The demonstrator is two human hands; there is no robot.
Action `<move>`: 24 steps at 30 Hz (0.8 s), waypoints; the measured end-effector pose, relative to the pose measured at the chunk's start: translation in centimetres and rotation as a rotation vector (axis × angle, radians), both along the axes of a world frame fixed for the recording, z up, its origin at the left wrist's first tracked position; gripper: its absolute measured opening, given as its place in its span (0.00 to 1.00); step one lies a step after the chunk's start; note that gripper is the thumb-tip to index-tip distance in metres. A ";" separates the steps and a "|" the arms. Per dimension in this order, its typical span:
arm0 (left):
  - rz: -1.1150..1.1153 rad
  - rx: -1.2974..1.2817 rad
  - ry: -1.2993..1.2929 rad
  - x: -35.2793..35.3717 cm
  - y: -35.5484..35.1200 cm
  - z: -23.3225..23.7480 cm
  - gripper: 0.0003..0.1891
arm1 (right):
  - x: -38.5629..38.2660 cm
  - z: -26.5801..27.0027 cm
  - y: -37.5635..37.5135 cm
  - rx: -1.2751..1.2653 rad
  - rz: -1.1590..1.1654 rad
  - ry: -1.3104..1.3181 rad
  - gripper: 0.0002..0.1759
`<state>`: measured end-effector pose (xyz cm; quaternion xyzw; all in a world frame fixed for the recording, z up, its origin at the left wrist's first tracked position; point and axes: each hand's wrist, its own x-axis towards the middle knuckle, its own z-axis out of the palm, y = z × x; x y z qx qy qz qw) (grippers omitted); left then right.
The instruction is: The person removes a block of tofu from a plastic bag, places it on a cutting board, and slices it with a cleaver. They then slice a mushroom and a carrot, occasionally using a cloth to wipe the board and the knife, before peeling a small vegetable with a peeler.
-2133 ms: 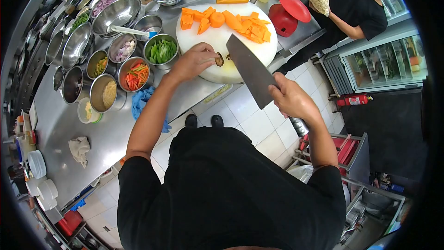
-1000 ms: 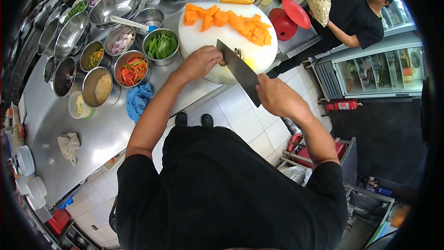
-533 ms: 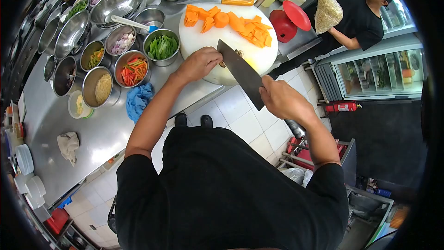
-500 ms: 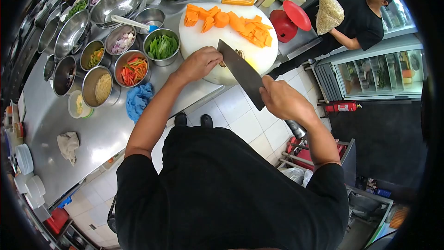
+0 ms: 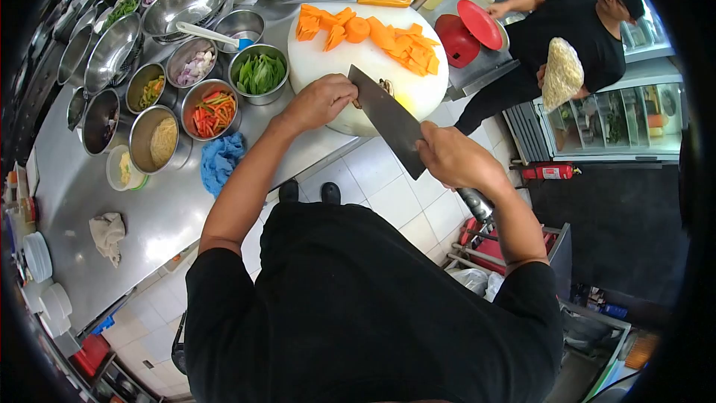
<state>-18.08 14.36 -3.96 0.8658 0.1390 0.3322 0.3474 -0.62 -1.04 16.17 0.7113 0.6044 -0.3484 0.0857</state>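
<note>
The right hand is closed around the handle of the cleaver. The left hand, fingers curled, pins a small brown piece near the middle of the round board. It is best to keep the fingertips tucked and the knuckles against the blade. The board sits at the counter's near edge. Carrot slices crowd its far side and bowls crowd its left.

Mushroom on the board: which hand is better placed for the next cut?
Right, probably. The right hand grips the cleaver, with the blade at the mushroom. The left hand rests on the cutting board beside the blade, holding no tool.
</note>
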 end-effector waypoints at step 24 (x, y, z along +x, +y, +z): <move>0.969 0.106 -0.415 -15.7 1.9 6.7 0.10 | 1.4 -3.9 -1.5 0.216 0.059 -0.020 0.12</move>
